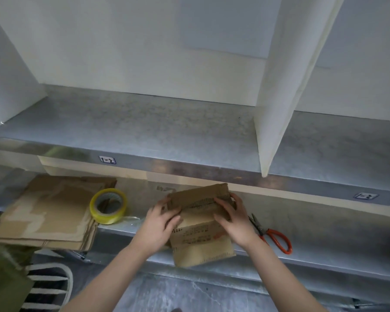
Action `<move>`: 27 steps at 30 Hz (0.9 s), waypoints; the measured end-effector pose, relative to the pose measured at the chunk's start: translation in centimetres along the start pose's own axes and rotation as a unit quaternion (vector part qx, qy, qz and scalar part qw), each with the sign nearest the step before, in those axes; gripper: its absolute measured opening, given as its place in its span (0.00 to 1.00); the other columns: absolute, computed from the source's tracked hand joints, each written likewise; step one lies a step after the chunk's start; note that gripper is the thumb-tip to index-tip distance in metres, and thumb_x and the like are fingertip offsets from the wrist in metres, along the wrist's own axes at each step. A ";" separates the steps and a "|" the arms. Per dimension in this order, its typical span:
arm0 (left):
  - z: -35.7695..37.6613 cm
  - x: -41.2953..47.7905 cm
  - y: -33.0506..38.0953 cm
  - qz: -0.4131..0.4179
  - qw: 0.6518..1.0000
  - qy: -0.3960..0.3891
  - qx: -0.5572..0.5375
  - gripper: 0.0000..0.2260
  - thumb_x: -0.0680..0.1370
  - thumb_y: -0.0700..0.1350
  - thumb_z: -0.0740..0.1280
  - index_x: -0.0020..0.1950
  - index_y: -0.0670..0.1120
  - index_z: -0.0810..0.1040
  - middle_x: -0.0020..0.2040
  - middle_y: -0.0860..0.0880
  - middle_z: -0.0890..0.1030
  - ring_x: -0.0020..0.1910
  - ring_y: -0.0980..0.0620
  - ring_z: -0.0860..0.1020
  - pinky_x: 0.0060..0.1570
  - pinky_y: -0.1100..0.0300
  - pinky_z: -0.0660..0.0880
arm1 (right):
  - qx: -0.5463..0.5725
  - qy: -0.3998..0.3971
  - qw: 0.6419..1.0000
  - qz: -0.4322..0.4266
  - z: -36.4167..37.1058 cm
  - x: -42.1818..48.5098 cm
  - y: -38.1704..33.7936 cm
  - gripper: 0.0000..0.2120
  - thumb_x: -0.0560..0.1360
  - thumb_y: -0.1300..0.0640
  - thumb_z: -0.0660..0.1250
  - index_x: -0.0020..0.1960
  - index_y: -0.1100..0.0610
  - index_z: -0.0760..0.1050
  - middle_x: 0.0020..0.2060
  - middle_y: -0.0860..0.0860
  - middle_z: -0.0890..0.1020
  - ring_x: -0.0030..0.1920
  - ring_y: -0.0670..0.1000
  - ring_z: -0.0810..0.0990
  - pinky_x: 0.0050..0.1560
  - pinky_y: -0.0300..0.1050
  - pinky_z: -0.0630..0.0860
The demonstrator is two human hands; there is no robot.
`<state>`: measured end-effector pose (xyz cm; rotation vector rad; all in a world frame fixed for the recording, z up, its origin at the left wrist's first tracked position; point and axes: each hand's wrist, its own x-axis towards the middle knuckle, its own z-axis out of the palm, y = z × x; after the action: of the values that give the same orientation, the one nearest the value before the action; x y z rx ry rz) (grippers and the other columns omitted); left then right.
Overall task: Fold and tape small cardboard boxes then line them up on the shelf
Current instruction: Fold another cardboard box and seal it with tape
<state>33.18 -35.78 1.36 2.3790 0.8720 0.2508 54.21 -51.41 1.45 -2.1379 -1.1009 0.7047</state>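
Head view. We see a small brown cardboard box (200,224), partly folded, on the lower grey metal shelf (324,251). Our left hand (160,224) clasps the box's left side; our right hand (232,219) presses its top flaps, fingers closed on the cardboard. Left of the box: a yellow-rimmed tape roll (108,206), then a stack of flat brown cardboard sheets (47,212). Right of it: orange-handled scissors (273,233).
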 end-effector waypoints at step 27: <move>2.5 -2.3 -0.6 0.074 0.985 -0.023 -0.157 0.29 0.67 0.64 0.73 0.63 0.68 0.63 0.63 0.65 0.62 0.63 0.63 0.69 0.56 0.71 0.71 | 0.134 0.055 0.989 -0.003 4.8 -3.8 -2.8 0.53 0.59 0.30 0.75 0.75 0.39 0.51 0.74 0.37 0.54 0.75 0.37 0.52 0.72 0.35 0.55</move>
<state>32.00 -38.07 -0.92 2.1461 0.5866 0.3633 47.52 -51.99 0.92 -1.9190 -0.8993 0.6813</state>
